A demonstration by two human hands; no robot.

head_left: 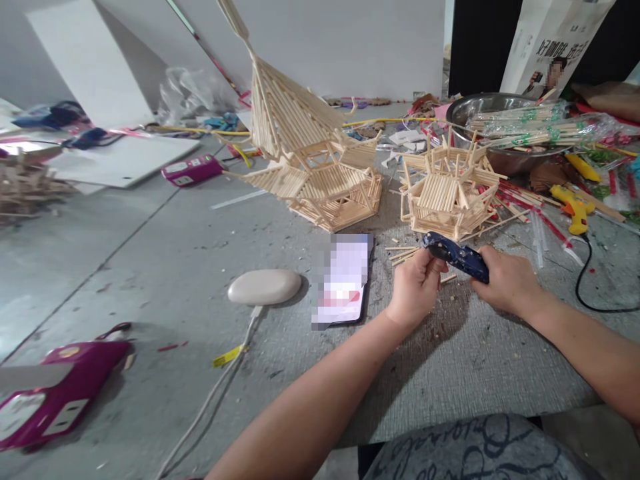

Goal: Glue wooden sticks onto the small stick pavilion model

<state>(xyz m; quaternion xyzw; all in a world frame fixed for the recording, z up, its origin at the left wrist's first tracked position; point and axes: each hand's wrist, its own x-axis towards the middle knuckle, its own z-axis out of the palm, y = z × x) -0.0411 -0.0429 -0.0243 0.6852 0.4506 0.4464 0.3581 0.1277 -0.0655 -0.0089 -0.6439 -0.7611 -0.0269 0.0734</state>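
Note:
My right hand is wrapped round the end of a dark blue hand tool, which looks like a cutter; its working end points left. At that end my left hand is closed in a pinch, and what its fingers hold is hidden. Short wooden sticks lie on the table just behind my left hand. Beyond both hands stands a small open frame model built of wooden sticks. To its left is a larger stick model with a tall, pointed roof.
A phone lies left of my hands, beside a white oval device with a cable. A yellow glue gun is at the right. Behind it, a metal bowl carries bagged sticks. Purple power strips lie left.

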